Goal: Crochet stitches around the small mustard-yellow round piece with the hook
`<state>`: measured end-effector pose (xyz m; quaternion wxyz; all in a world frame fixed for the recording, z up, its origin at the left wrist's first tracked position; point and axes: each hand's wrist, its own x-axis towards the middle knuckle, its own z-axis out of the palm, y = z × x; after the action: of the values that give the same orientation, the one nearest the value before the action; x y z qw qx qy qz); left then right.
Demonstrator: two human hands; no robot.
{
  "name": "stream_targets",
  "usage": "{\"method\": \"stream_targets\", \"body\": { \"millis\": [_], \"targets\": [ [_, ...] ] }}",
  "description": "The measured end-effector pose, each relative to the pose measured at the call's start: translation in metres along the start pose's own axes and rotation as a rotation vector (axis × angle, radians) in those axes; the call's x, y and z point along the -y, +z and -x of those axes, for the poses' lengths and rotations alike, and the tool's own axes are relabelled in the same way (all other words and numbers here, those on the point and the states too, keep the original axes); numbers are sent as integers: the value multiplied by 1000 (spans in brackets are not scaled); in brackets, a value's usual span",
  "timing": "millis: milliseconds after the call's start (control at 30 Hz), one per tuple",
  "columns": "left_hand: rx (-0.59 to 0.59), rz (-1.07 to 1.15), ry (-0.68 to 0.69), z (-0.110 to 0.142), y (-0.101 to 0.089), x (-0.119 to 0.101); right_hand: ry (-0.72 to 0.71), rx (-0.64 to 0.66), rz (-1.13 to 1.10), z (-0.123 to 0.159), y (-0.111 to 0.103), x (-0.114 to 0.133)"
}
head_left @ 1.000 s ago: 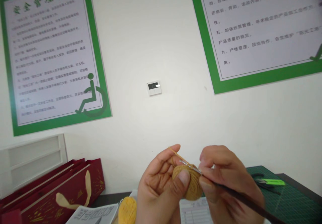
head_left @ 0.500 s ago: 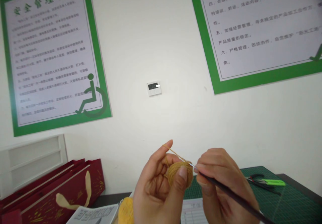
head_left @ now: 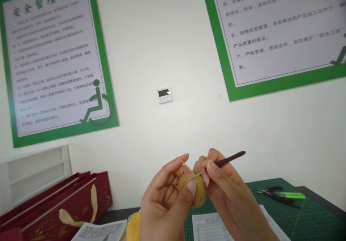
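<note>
My left hand pinches a small rounded piece of mustard-yellow crochet between thumb and fingers. A strand of yellow yarn runs from its raised index finger down to the top of the piece. In my right hand is a crochet hook with a dark red handle, its end pointing up to the right. The hook's thin metal shaft lies across the top of the crochet piece, with the tip near my left thumb. Fingers of my right hand are close against the piece's right side.
A yellow yarn ball sits left of my hands, by a printed booklet and dark red gift bags. On the green cutting mat lie black-handled pliers, a bright green tool and a printed sheet.
My right hand has turned over and risen, so the hook's handle swung from pointing down right to up right. The shaft now crosses the piece. My left hand dipped slightly.
</note>
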<state>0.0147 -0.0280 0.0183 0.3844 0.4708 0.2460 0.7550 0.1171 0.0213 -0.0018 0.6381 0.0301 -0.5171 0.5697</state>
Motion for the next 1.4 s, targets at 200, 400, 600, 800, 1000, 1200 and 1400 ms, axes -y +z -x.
{"method": "stream_targets", "body": {
  "millis": [200,400,600,800,1000,1200,1400],
  "targets": [
    [7,40,-10,5,7,0,-887,-41,802,2,-15,-3],
    [195,201,-340,3,1,-5,-1163,-57,864,4,-17,-2],
    [265,258,-422,-2,-6,-12,-698,-107,282,5,-1,-4],
    [250,164,-341,0,-7,-11,-312,-24,34,6,3,6],
    [103,8,-24,-1,-1,-1,-338,-39,191,3,3,0],
    [61,-14,-32,-1,-4,2,-545,-99,360,3,-3,-2],
    [36,-2,-50,0,-4,2,-428,-85,258,3,-8,2]
  ]
}}
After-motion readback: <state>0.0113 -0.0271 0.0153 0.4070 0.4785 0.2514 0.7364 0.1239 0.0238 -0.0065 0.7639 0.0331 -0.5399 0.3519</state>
